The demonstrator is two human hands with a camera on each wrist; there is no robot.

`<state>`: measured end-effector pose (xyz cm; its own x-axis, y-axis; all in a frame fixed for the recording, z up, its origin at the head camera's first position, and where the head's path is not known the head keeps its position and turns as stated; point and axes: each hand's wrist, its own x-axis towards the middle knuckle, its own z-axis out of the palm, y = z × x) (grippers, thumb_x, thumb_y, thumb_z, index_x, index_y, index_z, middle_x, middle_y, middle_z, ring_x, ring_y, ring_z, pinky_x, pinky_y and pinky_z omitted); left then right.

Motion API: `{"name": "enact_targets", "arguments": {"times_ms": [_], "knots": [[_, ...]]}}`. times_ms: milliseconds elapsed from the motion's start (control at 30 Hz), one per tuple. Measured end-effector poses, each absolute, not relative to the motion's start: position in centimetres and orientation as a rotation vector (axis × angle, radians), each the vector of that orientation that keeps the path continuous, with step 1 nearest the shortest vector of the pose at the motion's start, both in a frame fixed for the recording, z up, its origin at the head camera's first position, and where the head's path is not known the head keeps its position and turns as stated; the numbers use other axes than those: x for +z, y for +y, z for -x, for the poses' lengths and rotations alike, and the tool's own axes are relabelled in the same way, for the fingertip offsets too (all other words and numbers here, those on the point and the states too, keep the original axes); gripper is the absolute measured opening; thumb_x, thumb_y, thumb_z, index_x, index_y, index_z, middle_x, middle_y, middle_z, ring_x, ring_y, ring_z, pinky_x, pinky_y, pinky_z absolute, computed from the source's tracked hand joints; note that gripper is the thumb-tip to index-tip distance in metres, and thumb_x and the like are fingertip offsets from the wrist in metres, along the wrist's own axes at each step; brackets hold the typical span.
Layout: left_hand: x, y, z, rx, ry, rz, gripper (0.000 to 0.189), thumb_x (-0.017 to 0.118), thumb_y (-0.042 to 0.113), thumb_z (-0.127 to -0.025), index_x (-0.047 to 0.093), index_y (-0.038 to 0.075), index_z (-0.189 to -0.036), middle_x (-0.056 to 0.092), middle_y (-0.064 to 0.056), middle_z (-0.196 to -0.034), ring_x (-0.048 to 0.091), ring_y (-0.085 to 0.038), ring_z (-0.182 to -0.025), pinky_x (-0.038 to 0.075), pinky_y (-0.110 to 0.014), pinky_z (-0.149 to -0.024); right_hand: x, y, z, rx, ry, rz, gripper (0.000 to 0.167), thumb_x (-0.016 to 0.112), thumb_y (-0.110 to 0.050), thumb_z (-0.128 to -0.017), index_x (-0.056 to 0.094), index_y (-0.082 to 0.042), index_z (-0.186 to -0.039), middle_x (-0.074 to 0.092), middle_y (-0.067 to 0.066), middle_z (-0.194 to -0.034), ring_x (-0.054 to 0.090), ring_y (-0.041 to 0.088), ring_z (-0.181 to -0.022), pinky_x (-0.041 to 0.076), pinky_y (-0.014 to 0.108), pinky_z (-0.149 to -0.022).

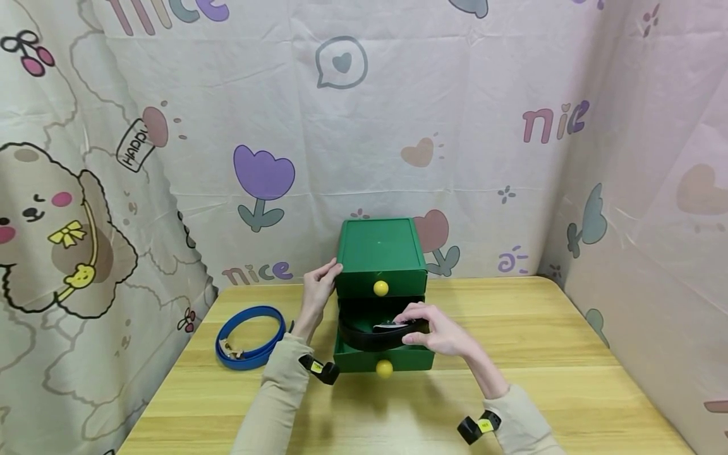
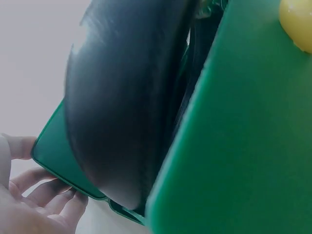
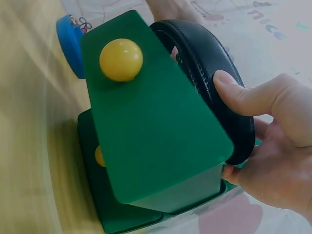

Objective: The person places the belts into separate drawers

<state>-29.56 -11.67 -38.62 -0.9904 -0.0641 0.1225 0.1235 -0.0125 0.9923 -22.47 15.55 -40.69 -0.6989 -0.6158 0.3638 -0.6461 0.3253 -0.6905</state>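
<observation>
A green two-drawer box (image 1: 380,246) has its lower drawer (image 1: 358,360) pulled out. Inside that drawer lies a coiled black belt (image 1: 370,341), its loop standing up above the drawer's front. My right hand (image 1: 435,330) grips the belt at its right side, with the thumb on the outer face and the fingers behind. A small silvery piece (image 1: 389,327) shows beside those fingertips. At the box's upper left corner, my left hand (image 1: 318,291) rests against it; in the left wrist view its fingers (image 2: 46,192) lie loosely along the edge.
A coiled blue belt (image 1: 250,364) with a gold-coloured buckle lies on the wooden table (image 1: 500,366), left of the box. Yellow round knobs (image 1: 384,369) stick out from both drawer fronts. A printed cloth (image 1: 375,126) hangs behind the table and along its sides.
</observation>
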Motion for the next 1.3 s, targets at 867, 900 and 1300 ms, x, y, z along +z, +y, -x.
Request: {"name": "enact_targets", "arguments": {"times_ms": [867,900,1300], "knots": [[-38.6,-11.7,29.4,-2.146,-2.12,0.082,0.047,0.062,0.025,-0.1,0.057,0.001,-0.141,0.05,-0.01,-0.153,0.042,-0.029,-0.146,0.038,-0.048,-0.118,-42.9,15.1,24.4,1.203,-2.454,-1.23,0.022,0.078,-0.007,-0.084,0.076,-0.008,-0.106,0.071,0.005,-0.099,0.059,0.021,-0.098,0.04,0.031,-0.088],[-38.6,-11.7,29.4,-2.149,-2.118,0.082,0.047,0.062,0.024,-0.1,0.057,0.001,-0.141,0.05,-0.01,-0.153,0.042,-0.029,-0.146,0.037,-0.048,-0.118,-42.9,15.1,24.4,1.196,-2.463,-1.221,0.023,0.079,-0.008,-0.083,0.077,-0.009,-0.106,0.071,0.004,-0.099,0.059,0.021,-0.099,0.037,0.032,-0.089],[-38.6,-11.7,29.5,-2.155,-2.111,0.082,0.047,0.062,0.024,-0.1,0.056,0.001,-0.141,0.05,-0.01,-0.153,0.042,-0.028,-0.146,0.037,-0.047,-0.118,-43.1,14.8,24.6,1.056,-2.523,-1.254,0.023,0.083,-0.01,-0.077,0.078,-0.011,-0.1,0.072,0.0,-0.094,0.059,0.019,-0.101,0.024,0.06,-0.102]]}}
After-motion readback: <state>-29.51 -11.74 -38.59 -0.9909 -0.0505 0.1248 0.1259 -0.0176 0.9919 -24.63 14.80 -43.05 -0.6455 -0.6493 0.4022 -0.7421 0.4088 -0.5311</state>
